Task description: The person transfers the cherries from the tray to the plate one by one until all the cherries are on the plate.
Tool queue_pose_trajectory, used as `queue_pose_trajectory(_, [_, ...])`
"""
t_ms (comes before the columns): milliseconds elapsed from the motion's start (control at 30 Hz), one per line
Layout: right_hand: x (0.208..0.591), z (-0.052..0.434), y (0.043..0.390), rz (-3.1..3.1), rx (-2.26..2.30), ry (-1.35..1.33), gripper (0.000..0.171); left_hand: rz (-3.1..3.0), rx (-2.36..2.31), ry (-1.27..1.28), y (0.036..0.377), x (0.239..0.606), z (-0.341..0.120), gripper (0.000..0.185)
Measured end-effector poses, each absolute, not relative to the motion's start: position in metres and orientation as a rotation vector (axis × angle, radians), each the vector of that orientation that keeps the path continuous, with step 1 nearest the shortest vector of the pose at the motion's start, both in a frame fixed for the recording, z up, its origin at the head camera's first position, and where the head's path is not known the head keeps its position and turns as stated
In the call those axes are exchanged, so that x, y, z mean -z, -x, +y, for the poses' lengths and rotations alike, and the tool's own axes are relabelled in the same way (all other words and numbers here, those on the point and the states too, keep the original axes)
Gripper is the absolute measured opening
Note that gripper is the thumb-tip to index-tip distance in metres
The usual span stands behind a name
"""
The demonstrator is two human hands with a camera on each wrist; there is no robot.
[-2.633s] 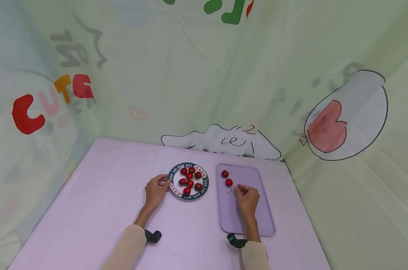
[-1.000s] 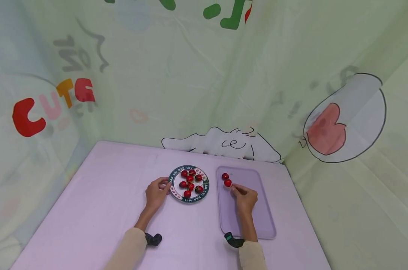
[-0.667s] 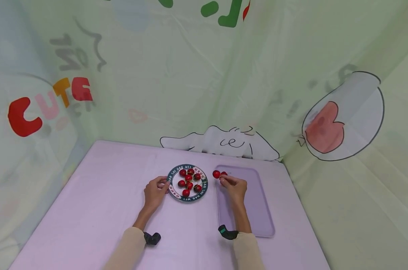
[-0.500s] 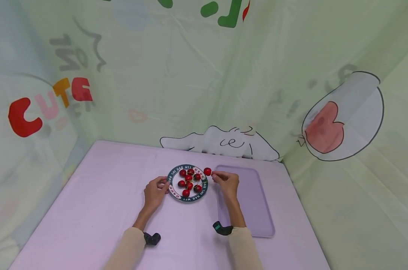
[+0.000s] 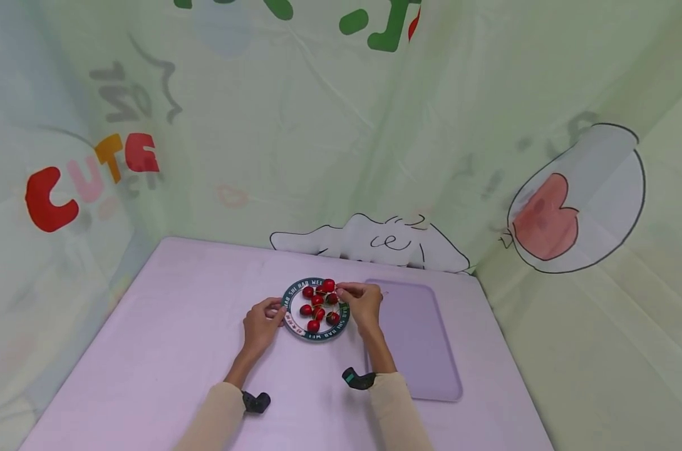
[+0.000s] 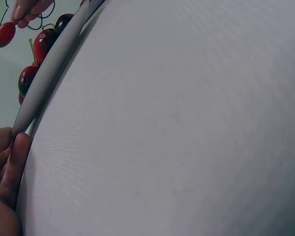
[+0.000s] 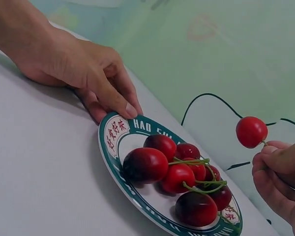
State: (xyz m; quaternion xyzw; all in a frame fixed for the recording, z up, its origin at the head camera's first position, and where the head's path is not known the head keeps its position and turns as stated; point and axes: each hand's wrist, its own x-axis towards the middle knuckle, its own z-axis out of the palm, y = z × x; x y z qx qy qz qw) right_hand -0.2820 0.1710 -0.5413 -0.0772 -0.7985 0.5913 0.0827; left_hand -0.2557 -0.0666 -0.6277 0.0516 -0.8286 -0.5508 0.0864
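My left hand (image 5: 260, 326) holds the left rim of a round plate (image 5: 292, 322), thumb on top and fingers beneath, as the right wrist view shows. The plate has a green lettered border and carries several red cherries (image 7: 145, 165) with green stems. My right hand (image 5: 364, 307) pinches another cherry (image 7: 251, 132) by its stem. That cherry hangs above the plate's far right side, apart from the others in the right wrist view. In the left wrist view the same held cherry (image 6: 5, 34) shows beyond the plate's edge.
A purple rectangular tray (image 5: 419, 351) lies right of the plate, partly under my right forearm. A thin stem (image 5: 385, 294) shows on it beside my right hand; any fruit there is hidden. Printed curtains (image 5: 262, 156) stand behind the pale pink table (image 5: 166, 326).
My right hand has pinched the nearer tray cherry by its stem, lifted it and carried it left over the plate. My left hand has stayed on the rim.
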Motion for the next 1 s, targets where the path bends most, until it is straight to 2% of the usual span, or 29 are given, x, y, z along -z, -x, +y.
queue_pose_trajectory(467, [0.540,0.159,0.285,-2.529,-1.704,0.078,0.017,-2.462,1.630,-0.141,0.255,0.630,-0.066,0.030])
queue_pose_trajectory(1000, [0.543,0.132,0.294,-2.660,-1.434,-0.131,0.013,-2.460,1.652,-0.161,0.254,0.623,-0.063,0.032])
